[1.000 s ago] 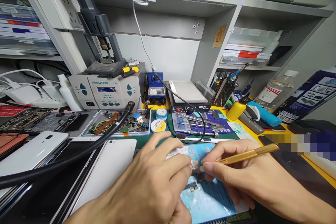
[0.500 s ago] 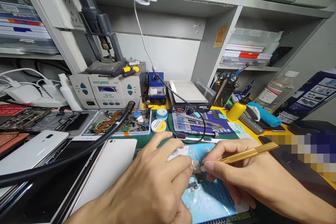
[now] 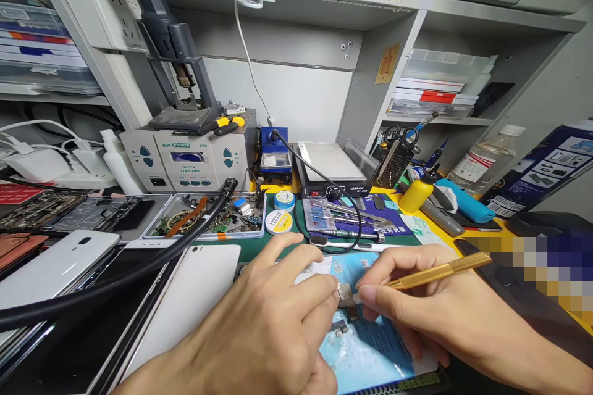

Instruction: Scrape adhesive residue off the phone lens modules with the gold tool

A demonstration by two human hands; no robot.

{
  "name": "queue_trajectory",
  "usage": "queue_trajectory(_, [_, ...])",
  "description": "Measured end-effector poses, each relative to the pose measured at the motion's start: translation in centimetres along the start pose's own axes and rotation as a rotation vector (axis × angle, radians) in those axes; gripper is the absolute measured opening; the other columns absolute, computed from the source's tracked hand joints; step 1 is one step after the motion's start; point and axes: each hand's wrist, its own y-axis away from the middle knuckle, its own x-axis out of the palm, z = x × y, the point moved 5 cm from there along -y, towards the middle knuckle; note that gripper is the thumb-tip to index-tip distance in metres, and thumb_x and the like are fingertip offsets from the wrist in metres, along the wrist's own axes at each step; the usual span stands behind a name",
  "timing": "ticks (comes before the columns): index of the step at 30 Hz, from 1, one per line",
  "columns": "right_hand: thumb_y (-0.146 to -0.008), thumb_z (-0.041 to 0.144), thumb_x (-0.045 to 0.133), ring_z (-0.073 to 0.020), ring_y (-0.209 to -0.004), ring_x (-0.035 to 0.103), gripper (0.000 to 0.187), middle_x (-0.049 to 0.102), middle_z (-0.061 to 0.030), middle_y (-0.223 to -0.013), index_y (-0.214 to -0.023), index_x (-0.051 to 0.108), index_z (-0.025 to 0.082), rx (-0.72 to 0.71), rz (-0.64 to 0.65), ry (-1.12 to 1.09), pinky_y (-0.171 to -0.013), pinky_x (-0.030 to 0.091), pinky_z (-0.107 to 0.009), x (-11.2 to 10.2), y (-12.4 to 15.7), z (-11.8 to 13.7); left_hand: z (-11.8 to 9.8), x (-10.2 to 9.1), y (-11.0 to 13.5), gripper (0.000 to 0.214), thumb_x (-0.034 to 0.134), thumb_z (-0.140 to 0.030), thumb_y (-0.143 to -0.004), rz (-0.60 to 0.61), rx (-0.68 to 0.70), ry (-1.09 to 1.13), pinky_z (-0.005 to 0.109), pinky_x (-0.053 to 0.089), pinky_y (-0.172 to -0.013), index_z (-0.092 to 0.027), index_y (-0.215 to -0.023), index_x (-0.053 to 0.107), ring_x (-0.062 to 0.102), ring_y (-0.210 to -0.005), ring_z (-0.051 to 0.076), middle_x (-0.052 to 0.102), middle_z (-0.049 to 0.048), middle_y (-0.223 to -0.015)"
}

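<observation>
My right hand (image 3: pixel 417 296) is closed in a pen grip round a gold-handled craft knife (image 3: pixel 440 271), its tip reaching between thumb and finger to a small silvery part (image 3: pixel 343 294) with a dark flat tail. At that part's left edge, the fingertips of my left hand (image 3: pixel 282 308) are pinched against it. Both hands are over a light blue printed sheet (image 3: pixel 370 352). A second small dark and silvery piece (image 3: pixel 341 327) lies on the sheet, just below the part. My left hand hides some of the sheet.
Phones (image 3: pixel 194 284) and a thick black hose (image 3: pixel 152 271) lie at left. Behind are a tray of circuit boards (image 3: pixel 204 236), two round tins (image 3: pixel 279 222), a hot-air station (image 3: pixel 185 157), a heating plate (image 3: pixel 331 163) and tweezers (image 3: pixel 352 213). A yellow bottle (image 3: pixel 417 194) stands at right.
Hardly anything differs. The whole view has shifted slightly, while both hands keep their hold at the small silvery part.
</observation>
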Motion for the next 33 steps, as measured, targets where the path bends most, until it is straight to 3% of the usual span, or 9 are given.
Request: queue_trajectory(33, [-0.084,0.018,0.075,-0.0042,-0.037,0.045,0.013,0.061,0.0054,-0.045,-0.073,0.069,0.017,0.024,-0.007,0.020,-0.037,0.039,-0.009,-0.16,0.16,-0.37,-0.09,0.05,0.20,0.031,0.052,-0.010,-0.076,-0.021,0.015,-0.028,0.050,0.052,-0.089,-0.012,-0.099,0.073,0.062,-0.090,0.025,0.073,0.0047,-0.088])
